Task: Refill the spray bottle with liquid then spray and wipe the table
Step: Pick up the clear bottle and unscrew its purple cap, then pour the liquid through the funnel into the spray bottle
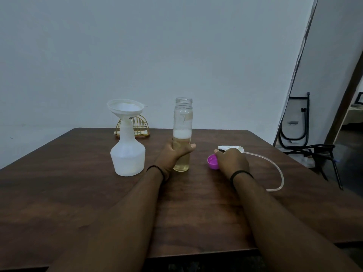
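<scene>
While both forearms stretch over the table [78, 193], the left hand [172, 154] wraps the clear bottle [182, 134] low, right at its yellowish liquid. Just right of that bottle, the right hand [230, 160] grips the purple cap [212, 161], with the trigger head [230, 147] and its limp tube [275, 165] lying behind. Left of it stands the spray bottle [127, 154], funnel [125, 108] seated in its neck. Likely smooth and weighty, the clear bottle wants a firm mid-body hold.
</scene>
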